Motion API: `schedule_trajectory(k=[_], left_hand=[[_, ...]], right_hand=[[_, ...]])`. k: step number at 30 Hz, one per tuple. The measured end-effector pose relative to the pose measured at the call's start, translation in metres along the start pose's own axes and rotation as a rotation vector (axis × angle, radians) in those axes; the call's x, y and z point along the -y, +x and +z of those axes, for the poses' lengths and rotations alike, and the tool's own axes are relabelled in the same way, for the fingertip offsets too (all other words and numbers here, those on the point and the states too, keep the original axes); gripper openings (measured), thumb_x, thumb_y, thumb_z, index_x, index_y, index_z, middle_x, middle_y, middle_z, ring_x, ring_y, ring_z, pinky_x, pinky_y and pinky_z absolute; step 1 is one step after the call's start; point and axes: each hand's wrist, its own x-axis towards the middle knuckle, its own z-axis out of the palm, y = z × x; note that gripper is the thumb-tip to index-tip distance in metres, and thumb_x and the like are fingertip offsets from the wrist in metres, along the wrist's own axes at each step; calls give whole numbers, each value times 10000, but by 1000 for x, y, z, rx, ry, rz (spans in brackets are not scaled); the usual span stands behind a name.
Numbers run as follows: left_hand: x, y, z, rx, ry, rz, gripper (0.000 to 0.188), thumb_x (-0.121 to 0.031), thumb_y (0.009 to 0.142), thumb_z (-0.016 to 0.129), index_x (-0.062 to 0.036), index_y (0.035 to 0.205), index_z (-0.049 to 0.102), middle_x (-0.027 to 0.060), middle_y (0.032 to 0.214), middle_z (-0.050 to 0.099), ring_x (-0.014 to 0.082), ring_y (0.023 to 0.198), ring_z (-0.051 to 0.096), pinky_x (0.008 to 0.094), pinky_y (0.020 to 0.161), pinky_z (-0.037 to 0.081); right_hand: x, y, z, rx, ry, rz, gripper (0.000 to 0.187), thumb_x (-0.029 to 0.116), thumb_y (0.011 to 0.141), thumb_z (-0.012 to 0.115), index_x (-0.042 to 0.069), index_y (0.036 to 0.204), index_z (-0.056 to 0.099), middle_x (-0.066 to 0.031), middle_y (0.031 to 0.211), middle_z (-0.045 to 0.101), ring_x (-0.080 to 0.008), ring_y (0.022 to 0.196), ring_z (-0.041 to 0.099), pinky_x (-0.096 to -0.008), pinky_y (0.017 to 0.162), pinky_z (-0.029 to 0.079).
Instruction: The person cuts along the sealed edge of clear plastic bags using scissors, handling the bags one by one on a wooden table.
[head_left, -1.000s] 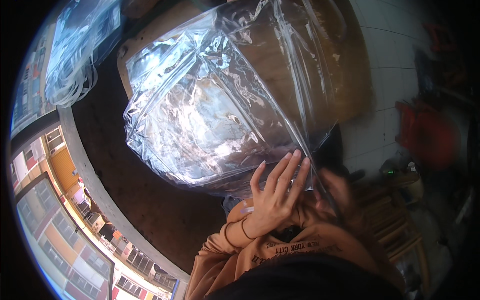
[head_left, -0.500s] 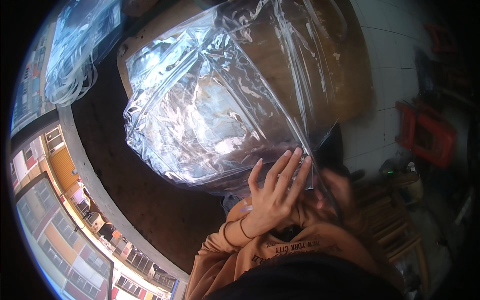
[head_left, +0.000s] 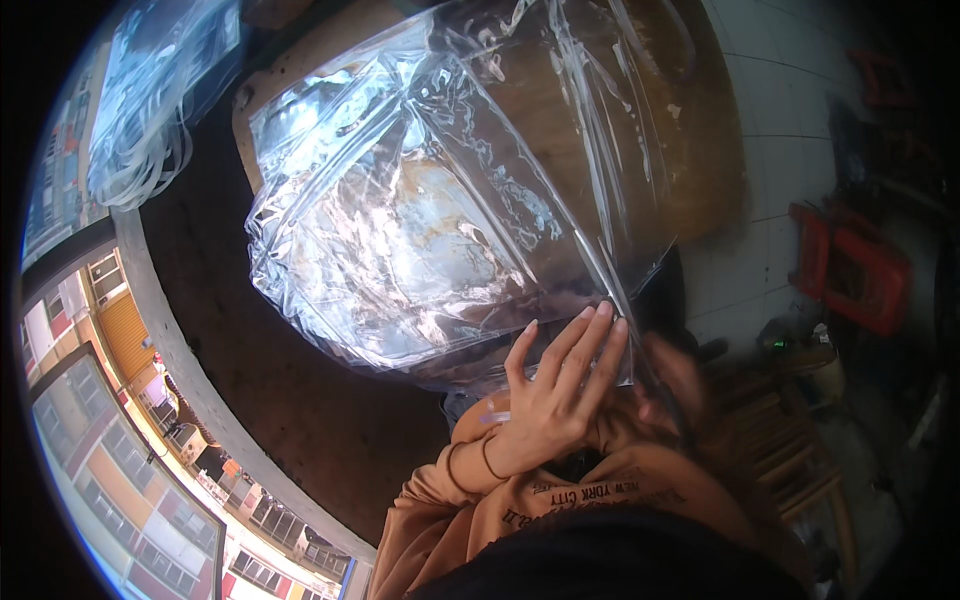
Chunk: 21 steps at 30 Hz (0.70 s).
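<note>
A large clear plastic sheet [head_left: 420, 250], crinkled and shiny, spreads before me and hangs over the table's near edge. Its straight folded edge [head_left: 595, 262] runs down toward my body as a narrow strip. My left hand [head_left: 555, 395] lies on the near part of the plastic, fingers stretched out, with the fingertips beside that strip. Just right of the strip is my right hand [head_left: 678, 378], smeared by motion and dim. Its fingers are partly behind the strip, so whether they grip it does not show.
The sheet rests on a brown wooden table [head_left: 715, 170]. At far left hangs a bundle of clear plastic with looped strips [head_left: 160, 165]. A red plastic stool [head_left: 868, 270] stands on the tiled floor at right, near a slatted wooden seat [head_left: 795, 465]. Beyond a curved ledge [head_left: 205, 385] are buildings.
My left hand has slid slightly to the right along with the near plastic. The strip's lower part has shifted a little right too. My right hand stays blurred in nearly the same place.
</note>
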Motion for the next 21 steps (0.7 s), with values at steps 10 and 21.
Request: schedule_trajectory(k=[10,21], left_hand=[[0,-1,0,-12,-40,-7,541,-161,675,580,-55,1205,588,128,1245,557,212,1078,587,464,1038,227],[-2,-3,-2,-21,-41,-13,509,-187,711,565,-65,1204,590,125,1228,569,206,1066,591,471,1045,215]], right_hand=[[-7,2,5,-62,5,-55,721,584,606,792,11,946,514,27,683,459,-43,633,420,-199,554,334],[-7,2,1,-49,-58,-61,703,558,612,805,10,944,516,29,666,459,-42,631,423,-202,549,340]])
